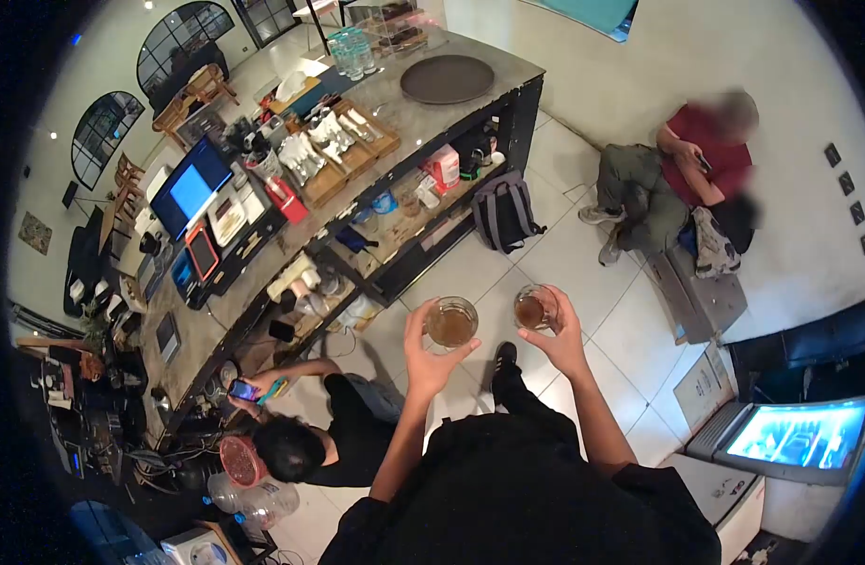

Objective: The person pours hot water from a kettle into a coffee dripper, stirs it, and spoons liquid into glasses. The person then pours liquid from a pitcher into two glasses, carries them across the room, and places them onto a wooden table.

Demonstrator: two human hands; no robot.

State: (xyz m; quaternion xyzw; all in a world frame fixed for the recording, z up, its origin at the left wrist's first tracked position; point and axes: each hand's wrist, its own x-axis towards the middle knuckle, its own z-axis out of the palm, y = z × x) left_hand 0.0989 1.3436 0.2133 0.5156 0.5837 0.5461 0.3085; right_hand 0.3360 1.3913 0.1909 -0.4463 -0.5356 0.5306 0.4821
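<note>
Two clear glasses are held up in front of my body, above the tiled floor. My left hand (431,353) is wrapped around the larger-looking glass (452,322), which has brownish liquid in it. In my right hand (561,341) is a second glass (536,308) with a smaller-looking amount of brown liquid. The thumb and fingers of each hand curl round the sides of its glass. A gap separates the two glasses, and neither touches the counter.
A long counter (381,169) bears a round tray (448,79), a monitor (190,188) and cutlery. A grey backpack (506,215) stands on the floor. One person (705,155) sits on the right; another (348,424) holds a phone at left. A lit chest fridge (798,433) stands at right.
</note>
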